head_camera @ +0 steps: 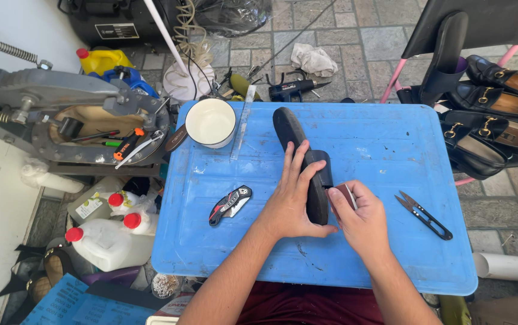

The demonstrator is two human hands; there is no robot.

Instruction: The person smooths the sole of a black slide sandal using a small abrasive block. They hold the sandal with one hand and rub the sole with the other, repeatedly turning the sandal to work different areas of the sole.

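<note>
Both hands (325, 207) clasp matte black shoe (301, 162).

We see even, soft daylight with faint shadows beneath the hands; the blue table (385, 150) shows mild sheen, focus stays sharp throughout, and wide-angle bending curves the frame's edges.

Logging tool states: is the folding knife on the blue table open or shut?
Shut. The folding knife lies on the blue table with no blade showing, left of the left hand.
</note>
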